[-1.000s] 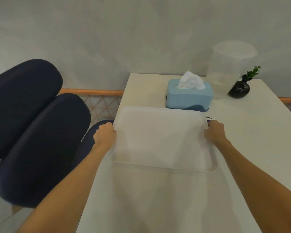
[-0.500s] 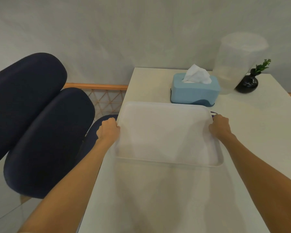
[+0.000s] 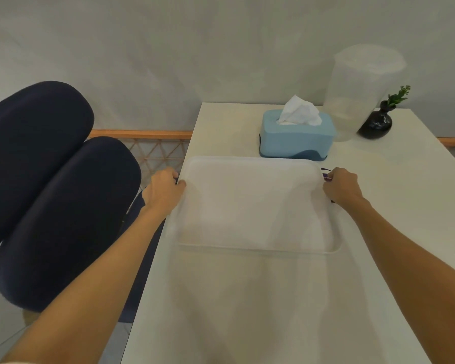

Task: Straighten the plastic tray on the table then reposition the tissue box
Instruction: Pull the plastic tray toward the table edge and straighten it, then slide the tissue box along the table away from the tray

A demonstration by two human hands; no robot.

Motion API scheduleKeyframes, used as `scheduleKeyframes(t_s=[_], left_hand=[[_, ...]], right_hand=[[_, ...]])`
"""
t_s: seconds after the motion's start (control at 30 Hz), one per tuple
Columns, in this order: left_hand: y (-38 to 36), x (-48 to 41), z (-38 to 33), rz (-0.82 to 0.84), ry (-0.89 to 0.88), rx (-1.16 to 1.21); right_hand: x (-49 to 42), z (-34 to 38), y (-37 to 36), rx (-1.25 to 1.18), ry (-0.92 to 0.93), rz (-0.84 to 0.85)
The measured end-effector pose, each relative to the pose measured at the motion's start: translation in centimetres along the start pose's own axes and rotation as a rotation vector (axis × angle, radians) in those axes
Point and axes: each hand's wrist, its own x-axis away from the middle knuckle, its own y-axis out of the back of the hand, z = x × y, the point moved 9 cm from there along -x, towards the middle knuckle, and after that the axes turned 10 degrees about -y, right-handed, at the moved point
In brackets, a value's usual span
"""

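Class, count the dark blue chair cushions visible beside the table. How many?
2. One cushion lies far left, nearer the wall; the other cushion sits beside it, closer to the table. More may lie outside view.

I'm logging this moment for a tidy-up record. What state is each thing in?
plastic tray: flat on the table, gripped at both side edges
left hand: closed on the tray's left edge
right hand: closed on the tray's right edge
tissue box: upright behind the tray, tissue sticking out
clear container: upright
vase: upright

One plastic tray (image 3: 252, 203), one tissue box (image 3: 296, 139), one clear container (image 3: 363, 90), one black vase (image 3: 376, 123), two hands, two dark cushions.
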Motion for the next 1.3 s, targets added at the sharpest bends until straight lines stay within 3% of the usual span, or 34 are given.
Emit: scheduleKeyframes(t_s=[0.27, 0.5, 0.67, 0.83, 1.07, 1.3], left_hand=[[-1.2, -5.0, -10.9, -0.014, -0.202, 0.355], [-7.7, -8.9, -17.2, 0.081, 0.06, 0.645], [-11.5, -10.1, -19.6, 0.156, 0.141, 0.684], [-13.1, -10.6, -21.0, 0.172, 0.088, 0.654], [-12.3, -12.2, -20.8, 0.139, 0.117, 0.574], [-9.7, -14.0, -16.3, 0.069, 0.167, 0.587]], right_hand=[[-3.8, 2.7, 6.3, -0.125, 0.108, -0.126], [-8.4, 4.8, 5.7, -0.267, 0.132, 0.018], [-10.6, 5.7, 4.1, -0.394, 0.116, 0.136], [-12.1, 6.0, 2.3, -0.488, 0.125, 0.238], [-13.3, 8.5, 2.0, -0.518, 0.128, 0.215], [-11.9, 13.7, 0.3, -0.549, 0.21, 0.252]])
